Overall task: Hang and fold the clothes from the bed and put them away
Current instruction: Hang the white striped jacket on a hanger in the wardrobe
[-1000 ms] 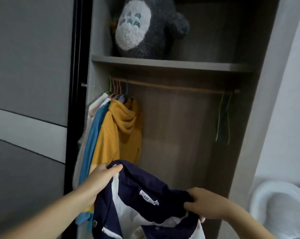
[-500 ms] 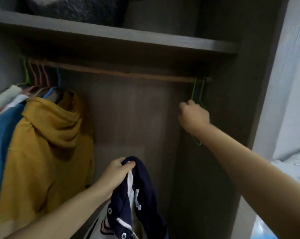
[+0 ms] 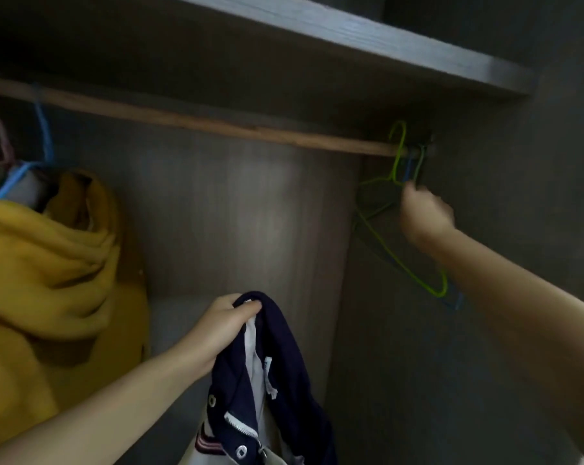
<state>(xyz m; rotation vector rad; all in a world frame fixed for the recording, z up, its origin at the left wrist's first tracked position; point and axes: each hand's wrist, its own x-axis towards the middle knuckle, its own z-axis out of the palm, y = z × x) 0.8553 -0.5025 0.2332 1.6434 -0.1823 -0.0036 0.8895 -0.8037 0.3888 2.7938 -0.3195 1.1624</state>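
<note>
My left hand [image 3: 221, 325] grips the collar of a navy and white jacket [image 3: 267, 380], which hangs down low in the open wardrobe. My right hand [image 3: 424, 213] reaches up to the right end of the wooden rail [image 3: 196, 120] and holds a green wire hanger [image 3: 397, 260] just below its hook. The hanger's hook is tilted up beside the rail end. A blue hanger [image 3: 455, 302] hangs partly hidden behind my right arm.
A yellow hoodie [image 3: 49, 270] hangs at the rail's left end on a blue hanger [image 3: 44, 129], with pink hangers beside it. A grey shelf [image 3: 351, 41] runs above the rail. The wardrobe's right wall [image 3: 535, 196] is close to my right hand.
The view has moved closer into the wardrobe. My right hand has taken hold of the green hanger and tilted it leftward, its hook lifting at the rail. My left hand keeps holding the jacket.
</note>
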